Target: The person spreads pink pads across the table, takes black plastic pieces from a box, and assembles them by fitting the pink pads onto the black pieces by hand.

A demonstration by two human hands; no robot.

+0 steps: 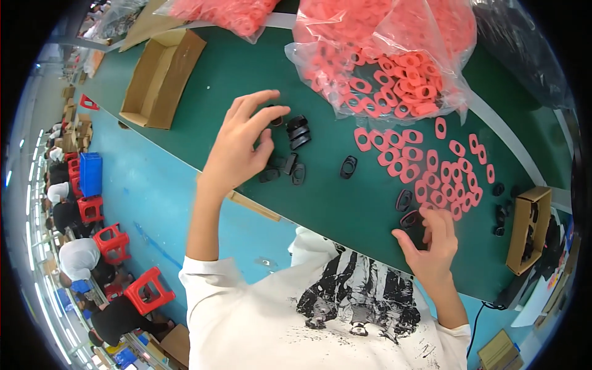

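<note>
My left hand [243, 139] is over the green table, its fingers and thumb apart. Just below its fingertips lies a small dark oval part [277, 121], beside a short stack of black parts [298, 132]. Several more black oval parts [298, 174] lie under and right of that hand. My right hand [433, 243] is near the front edge, thumb and index finger apart around a black oval part with a pink rim [409, 219]. Another such part [404, 200] sits just beyond. Flat pink oval rings [432, 161] are spread beyond this hand. One black oval part [348, 166] lies alone mid-table.
A big clear bag [382, 37] spills pink rings at the back. An open cardboard box [163, 80] stands at the far left, and a smaller one [529, 230] with black parts at the right. Red stools [149, 290] and people at work are off to the left.
</note>
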